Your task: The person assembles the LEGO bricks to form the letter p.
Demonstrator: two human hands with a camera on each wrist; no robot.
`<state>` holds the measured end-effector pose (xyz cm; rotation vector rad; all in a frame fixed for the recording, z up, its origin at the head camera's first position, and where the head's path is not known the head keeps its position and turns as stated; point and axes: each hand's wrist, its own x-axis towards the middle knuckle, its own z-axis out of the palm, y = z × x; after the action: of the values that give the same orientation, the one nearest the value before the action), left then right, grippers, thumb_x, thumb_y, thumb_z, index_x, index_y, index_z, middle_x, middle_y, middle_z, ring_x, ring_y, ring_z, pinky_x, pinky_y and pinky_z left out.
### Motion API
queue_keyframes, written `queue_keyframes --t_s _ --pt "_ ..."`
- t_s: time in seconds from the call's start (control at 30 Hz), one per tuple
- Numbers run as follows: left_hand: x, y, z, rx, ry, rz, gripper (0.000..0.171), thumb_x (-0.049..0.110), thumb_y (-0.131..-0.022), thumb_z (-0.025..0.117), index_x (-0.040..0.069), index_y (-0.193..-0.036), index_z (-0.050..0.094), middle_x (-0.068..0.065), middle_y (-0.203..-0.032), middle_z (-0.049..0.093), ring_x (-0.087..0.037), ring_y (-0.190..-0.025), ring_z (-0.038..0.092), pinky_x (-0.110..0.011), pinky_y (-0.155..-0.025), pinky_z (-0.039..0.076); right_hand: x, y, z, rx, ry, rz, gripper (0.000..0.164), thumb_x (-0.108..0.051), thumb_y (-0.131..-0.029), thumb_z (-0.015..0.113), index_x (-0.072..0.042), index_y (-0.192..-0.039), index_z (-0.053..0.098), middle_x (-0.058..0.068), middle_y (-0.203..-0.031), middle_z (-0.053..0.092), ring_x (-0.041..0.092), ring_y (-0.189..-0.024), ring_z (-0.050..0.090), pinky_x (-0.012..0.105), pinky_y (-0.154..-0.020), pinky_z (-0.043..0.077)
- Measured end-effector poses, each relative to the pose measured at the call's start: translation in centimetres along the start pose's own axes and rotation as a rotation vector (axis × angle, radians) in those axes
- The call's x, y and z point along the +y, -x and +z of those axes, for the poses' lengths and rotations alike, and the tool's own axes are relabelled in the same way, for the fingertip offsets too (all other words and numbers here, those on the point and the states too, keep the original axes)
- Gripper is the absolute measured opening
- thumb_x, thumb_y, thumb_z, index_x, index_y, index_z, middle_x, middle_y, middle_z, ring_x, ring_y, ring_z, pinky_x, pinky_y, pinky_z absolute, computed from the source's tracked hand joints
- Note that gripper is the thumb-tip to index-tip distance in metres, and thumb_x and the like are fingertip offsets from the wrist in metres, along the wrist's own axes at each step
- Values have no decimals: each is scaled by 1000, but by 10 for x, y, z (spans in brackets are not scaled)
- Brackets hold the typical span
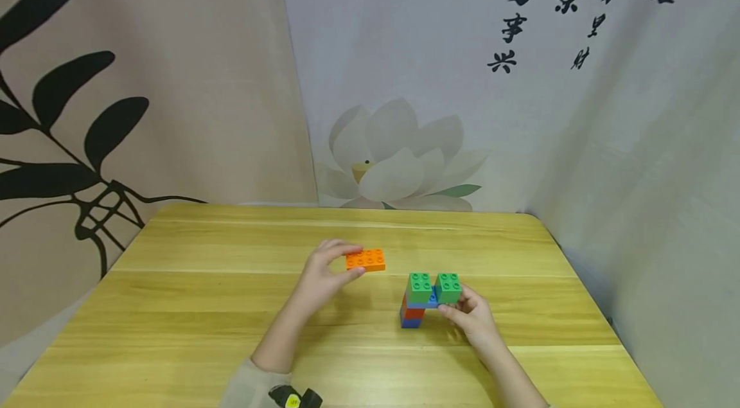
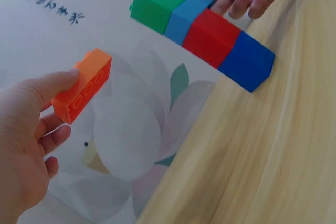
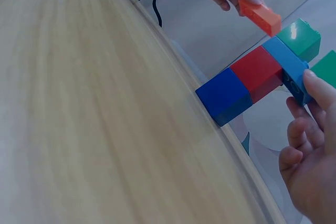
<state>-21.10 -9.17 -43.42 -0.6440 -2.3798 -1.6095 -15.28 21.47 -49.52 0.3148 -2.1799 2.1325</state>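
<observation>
My left hand point(image 1: 321, 276) pinches an orange toy brick point(image 1: 369, 259) between thumb and fingers, studs up, raised above the table. In the left wrist view its hollow underside shows rings. Just to the right stands a brick stack: a dark blue brick point(image 2: 248, 62) at the bottom, a red brick point(image 2: 212, 37) over it, then a longer light blue brick point(image 3: 287, 61) that juts out sideways. Two green bricks point(image 1: 419, 287) sit on the light blue one with a gap between them. My right hand point(image 1: 476, 319) pinches the jutting end, thumb on the light blue brick.
The wooden table point(image 1: 220, 305) stretches out around both hands. Behind its far edge hangs a pale curtain point(image 1: 405, 42) with a lotus print and dark lettering. A black wrist strap point(image 1: 291, 397) is on the left sleeve.
</observation>
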Motion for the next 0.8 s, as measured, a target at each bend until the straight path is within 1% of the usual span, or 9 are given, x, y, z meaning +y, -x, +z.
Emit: queue_keyframes --t_s 0.17,0.33,0.47,0.57,0.7,0.8 --pt "11 1 3 -2 -6 36 35 18 -78 81 18 -112 71 11 -111 62 -12 -109 50 -46 -96 39 -1 0 1 3 -2 4 29 5 -85 66 -4 -113 64 4 -87 65 8 -65 50 21 -56 44" --pt "22 3 7 -3 6 70 36 18 -78 81 19 -112 71 13 -111 62 -11 -109 49 -47 -94 41 -2 1 1 -2 -2 14 30 2 -86 68 0 -115 62 9 -86 64 8 -65 50 21 -57 44" --pt "31 3 12 -21 10 96 36 19 -78 81 15 -112 71 14 -111 61 -11 -109 48 -47 -93 41 -2 1 0 0 -4 18 31 5 -85 67 3 -116 61 5 -87 65 8 -65 50 21 -57 44" --pt "37 3 17 -38 9 116 35 19 -79 80 15 -112 71 15 -110 61 -11 -108 48 -46 -92 41 -2 1 0 1 0 20 32 4 -85 67 3 -116 60 1 -88 65 8 -65 50 21 -57 44" --pt "43 2 23 -59 10 136 33 20 -80 80 18 -112 70 16 -109 61 -11 -107 47 -45 -90 41 -1 1 -1 -2 -2 20 33 1 -85 68 -1 -118 62 -1 -89 66 8 -66 50 21 -58 43" --pt "47 0 28 -72 14 149 32 22 -81 79 17 -112 71 16 -109 61 -11 -107 47 -45 -89 42 -2 1 -1 -5 -10 17 34 2 -85 68 -4 -118 62 -1 -90 67 8 -67 50 21 -58 43"
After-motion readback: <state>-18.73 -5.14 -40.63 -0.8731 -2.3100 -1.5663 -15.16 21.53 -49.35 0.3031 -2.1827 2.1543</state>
